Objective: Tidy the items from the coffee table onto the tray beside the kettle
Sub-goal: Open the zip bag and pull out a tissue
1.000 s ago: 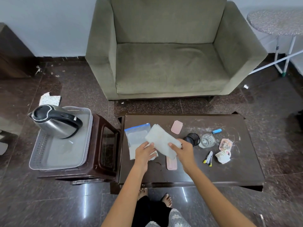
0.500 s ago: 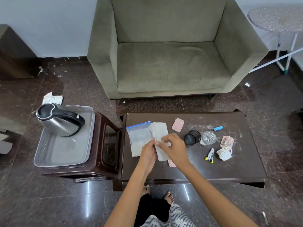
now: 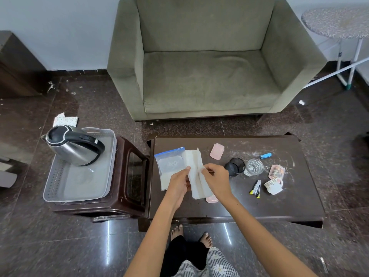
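Note:
A stack of white paper napkins (image 3: 194, 172) is held over the left part of the dark coffee table (image 3: 239, 204). My left hand (image 3: 178, 181) grips its left edge and my right hand (image 3: 216, 177) pinches its right edge. Beside the napkins lies a clear zip bag (image 3: 169, 162) with a blue strip. Further right on the table sit a pink lid (image 3: 217, 151), a black mesh cup (image 3: 235, 166), a glass (image 3: 253, 167), a blue lighter (image 3: 265, 156), pens (image 3: 256, 188) and a tipped mug (image 3: 274, 185). The grey tray (image 3: 60, 188) holds a steel kettle (image 3: 73, 145) on a brown stool.
A green armchair (image 3: 207, 62) stands behind the coffee table. The brown stool (image 3: 127, 176) touches the table's left end. A round side table (image 3: 337, 23) is at the far right. Paper scraps (image 3: 63, 119) lie on the floor. My bare feet (image 3: 191, 234) stand at the table's near edge.
The napkin stack, first held flat and tilted, has been turned lengthwise and folded narrower between both hands. The hands moved closer together over the zip bag's right edge.

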A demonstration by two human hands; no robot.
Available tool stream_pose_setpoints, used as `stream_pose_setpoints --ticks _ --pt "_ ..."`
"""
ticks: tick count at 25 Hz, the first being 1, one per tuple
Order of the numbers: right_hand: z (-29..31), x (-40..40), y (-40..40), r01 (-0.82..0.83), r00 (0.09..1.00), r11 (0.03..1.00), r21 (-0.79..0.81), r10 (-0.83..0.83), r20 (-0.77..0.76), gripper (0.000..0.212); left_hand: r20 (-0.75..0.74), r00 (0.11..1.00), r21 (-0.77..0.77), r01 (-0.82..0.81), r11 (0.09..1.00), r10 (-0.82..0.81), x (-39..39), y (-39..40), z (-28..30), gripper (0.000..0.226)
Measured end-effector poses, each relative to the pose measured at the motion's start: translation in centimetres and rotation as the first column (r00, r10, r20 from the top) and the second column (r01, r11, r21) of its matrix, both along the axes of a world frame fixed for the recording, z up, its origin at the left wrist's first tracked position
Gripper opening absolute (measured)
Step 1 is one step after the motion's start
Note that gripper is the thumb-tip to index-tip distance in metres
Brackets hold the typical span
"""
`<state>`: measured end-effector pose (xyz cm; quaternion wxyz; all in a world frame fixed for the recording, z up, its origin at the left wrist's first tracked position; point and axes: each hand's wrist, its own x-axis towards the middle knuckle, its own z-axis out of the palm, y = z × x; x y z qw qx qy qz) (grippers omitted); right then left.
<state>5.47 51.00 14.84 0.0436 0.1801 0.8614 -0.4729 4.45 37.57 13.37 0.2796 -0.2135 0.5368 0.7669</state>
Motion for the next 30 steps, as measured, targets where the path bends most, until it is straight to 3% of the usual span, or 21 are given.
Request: stream_pose_setpoints --ticks 4,8,13,19,27,30 --pt "0.1 -0.2 0.5 0.002 0.999 0.997 -0.073 0.001 0.041 0.012 0.004 0.999 0.015 0.033 0.999 -0.033 -0.2 -0.4 0.4 0.024" --pt "0.3 0.2 0.0 -0.078 0.996 0.986 -0.150 0.083 0.026 0.028 -0.003 0.994 -0.011 0.106 0.994 -0.106 -0.4 -0.4 0.3 0.032" --pt "-0.1 0.1 0.6 -0.158 0.987 0.982 -0.099 0.160 0.007 0.012 -0.021 0.984 -0.064 0.175 0.983 -0.176 -0.6 -0.4 0.9 0.030" --pt "0.3 0.2 1.2 -0.266 0.962 0.944 -0.196 0.273 0.009 0.029 -0.102 0.987 -0.064 0.119 0.991 -0.125 -0.6 -0.3 1.5 0.029" --pt "0.9 0.2 0.6 -0.326 0.942 0.941 0.088 0.331 -0.052 0.030 -0.084 0.995 -0.169 0.043 0.985 -0.058 -0.9 0.7 1.5 0.016" --pt "0.8 0.0 0.8 -0.297 0.952 0.950 0.091 0.303 -0.050 0.026 -0.077 0.993 -0.180 0.074 0.981 -0.089 -1.1 0.5 1.4 0.019"
